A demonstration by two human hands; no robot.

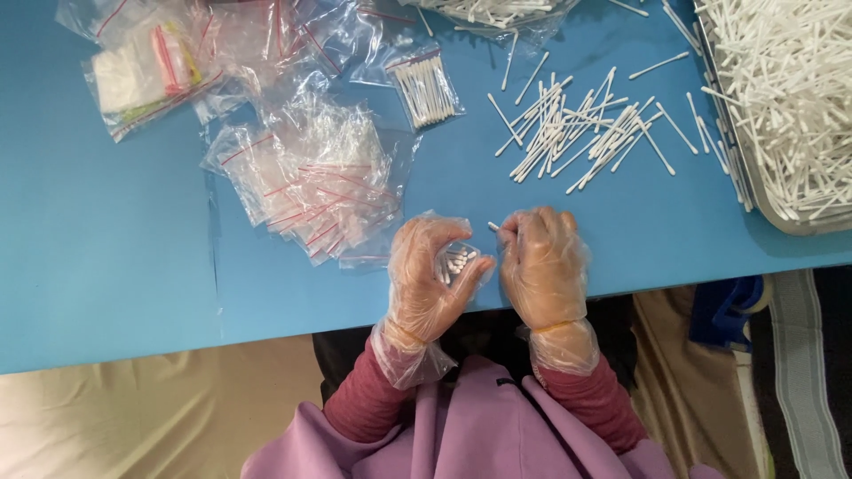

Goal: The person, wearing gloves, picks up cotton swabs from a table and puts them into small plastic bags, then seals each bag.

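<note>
Both hands work close together just inside the near edge of the blue counter [106, 266], each in a thin clear glove. The left hand [432, 275] is curled, its grip closed around the mouth of a small clear bag [457, 262]; white swab tips show inside, bunched together. The right hand [541, 266] sits just beside it, knuckles up, fingers pinched shut on a single cotton swab [495, 228] whose white tip pokes out toward the bag.

The counter's left half is bare, and a bare strip runs along the near edge to the right of the hands. Beyond the hands, toward the middle, lies a heap of empty zip bags [311, 182] with red seal lines. A filled bag of swabs [424, 87] lies near the far edge, with loose swabs [577, 129] scattered to its right. At the right edge stands a metal tray [754, 191] piled with more swabs.
</note>
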